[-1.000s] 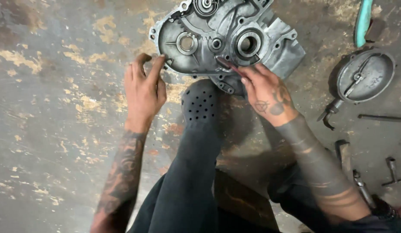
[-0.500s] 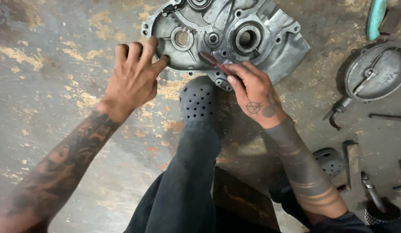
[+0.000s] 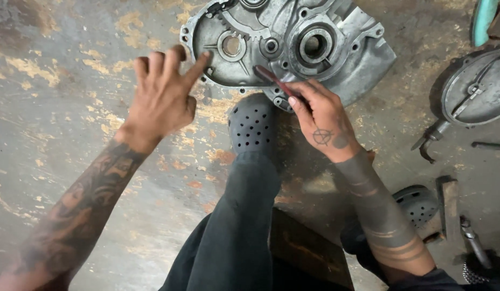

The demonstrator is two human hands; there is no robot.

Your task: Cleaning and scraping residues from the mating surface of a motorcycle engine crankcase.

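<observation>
The person's left hand point(image 3: 162, 97) hangs open over the worn concrete floor point(image 3: 72, 161), fingers spread, with the forefinger stretched out so its tip touches the rim of a grey metal engine casing point(image 3: 293, 48) lying flat on that floor just ahead of it. The right hand point(image 3: 320, 116) is closed around a slim dark red-handled tool point(image 3: 274, 81), pinched between thumb and fingers, and the tool's far end rests against the casing's lower face, near a small round boss. The casing lies beyond both hands, its open side up, showing a toothed ring, two bearing bores and several bolt holes along the edge.

Between the two hands, just short of the casing, sits the toe of a dark perforated clog point(image 3: 252, 124) on the person's foot, the black trouser leg running back from it. A second clog point(image 3: 417, 203) shows behind the right forearm. Off to the right of the right hand lies a round grey metal cover point(image 3: 476, 91) with a lever across it, well apart from the casing. Nearer the right elbow a few hand tools point(image 3: 465, 226) lie on the floor.
</observation>
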